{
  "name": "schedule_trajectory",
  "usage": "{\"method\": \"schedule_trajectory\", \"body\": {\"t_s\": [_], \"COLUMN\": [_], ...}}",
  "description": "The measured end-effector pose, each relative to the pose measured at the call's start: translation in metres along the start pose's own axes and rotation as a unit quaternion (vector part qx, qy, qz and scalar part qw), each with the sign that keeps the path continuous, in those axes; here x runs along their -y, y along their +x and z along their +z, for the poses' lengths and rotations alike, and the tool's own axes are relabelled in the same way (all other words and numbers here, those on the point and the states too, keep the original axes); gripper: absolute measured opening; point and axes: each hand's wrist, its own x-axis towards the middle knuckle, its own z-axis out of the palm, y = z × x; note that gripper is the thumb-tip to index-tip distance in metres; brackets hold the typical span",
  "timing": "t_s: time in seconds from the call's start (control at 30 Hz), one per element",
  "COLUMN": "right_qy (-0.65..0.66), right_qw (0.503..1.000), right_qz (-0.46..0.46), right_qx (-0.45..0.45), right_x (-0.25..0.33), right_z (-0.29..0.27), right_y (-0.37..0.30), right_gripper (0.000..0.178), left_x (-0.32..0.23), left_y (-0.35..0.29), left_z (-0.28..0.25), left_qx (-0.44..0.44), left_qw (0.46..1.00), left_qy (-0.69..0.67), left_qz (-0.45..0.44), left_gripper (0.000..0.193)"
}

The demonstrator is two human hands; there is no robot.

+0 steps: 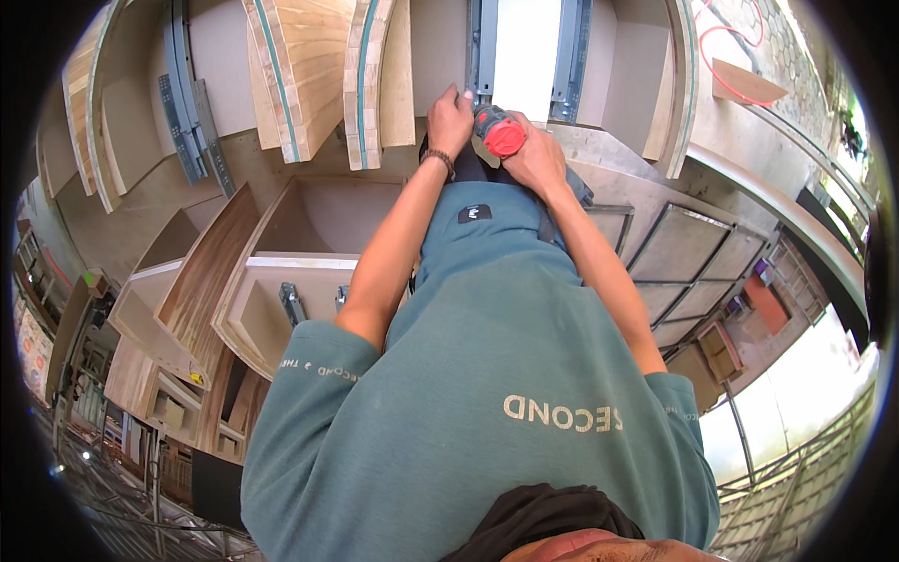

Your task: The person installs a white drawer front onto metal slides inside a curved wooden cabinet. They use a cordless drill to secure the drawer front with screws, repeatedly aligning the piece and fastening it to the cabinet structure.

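My right hand (537, 161) is wrapped round a power drill (501, 131) with a red rear end and a dark grey body. The drill points away from me, toward a metal drawer slide (483, 47) on the inner side of a cabinet. Close to the left of the drill, my left hand (451, 122) has its fingertips drawn together at the slide's near end. What they pinch, if anything, is too small to tell. A second drawer slide (568, 58) runs along the opposite side, with a bright white strip (529, 56) between the two.
Curved wooden cabinet panels (309, 75) stand at the far left. More slides (192, 112) lie in a cabinet further left. Unfinished cabinets (290, 234) are beside my left arm. Framed grey panels (682, 242) lie to my right. A red hose (726, 56) runs at the far right.
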Motion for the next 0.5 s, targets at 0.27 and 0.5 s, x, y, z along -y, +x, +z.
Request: {"method": "schedule_trajectory", "body": {"t_s": [0.27, 0.5], "right_qy": [-0.041, -0.032], "right_qw": [0.996, 0.993], "right_qz": [0.047, 0.075], "right_qx": [0.066, 0.083], "right_x": [0.016, 0.016], "right_z": [-0.013, -0.014], "right_y": [0.003, 0.012], "right_gripper": [0.061, 0.068], "left_x": [-0.112, -0.120], "left_y": [-0.056, -0.046], "left_z": [-0.061, -0.054], "left_qx": [0.232, 0.210], "left_qw": [0.945, 0.947], "left_qy": [-0.016, -0.008], "left_qz": [-0.232, -0.242], "left_gripper": [0.115, 0.093]}}
